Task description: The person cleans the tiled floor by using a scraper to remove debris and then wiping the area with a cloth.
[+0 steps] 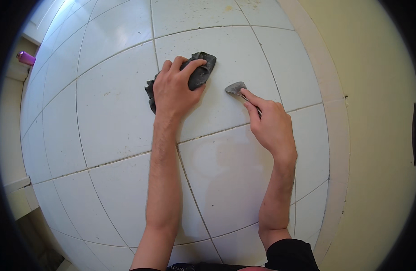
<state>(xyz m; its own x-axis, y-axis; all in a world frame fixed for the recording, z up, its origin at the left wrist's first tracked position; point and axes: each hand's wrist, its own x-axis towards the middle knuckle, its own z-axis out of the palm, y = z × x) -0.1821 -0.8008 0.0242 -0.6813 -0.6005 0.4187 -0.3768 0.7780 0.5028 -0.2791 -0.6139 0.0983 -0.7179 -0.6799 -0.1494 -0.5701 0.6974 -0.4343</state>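
Note:
My left hand [177, 86] is closed over a crumpled dark grey cloth [200, 77], pressing it onto the white tiled floor [122, 108]. Parts of the cloth stick out past the fingers on both sides. To its right, my right hand [272, 124] grips a scraper [235, 88] by its handle, which is mostly hidden in the fist. The scraper's flat grey blade is splayed and points up and left, at or close to the tile surface; I cannot tell if it touches. A short gap of tile lies between cloth and blade.
Dark grout lines cross the tiles, with specks of dirt and a brownish stain [229, 8] at the far end. A beige baseboard [335, 135] and cream wall [379, 135] bound the right side. At the far left stands a purple cylindrical object [26, 58] by pale cabinetry [14, 131].

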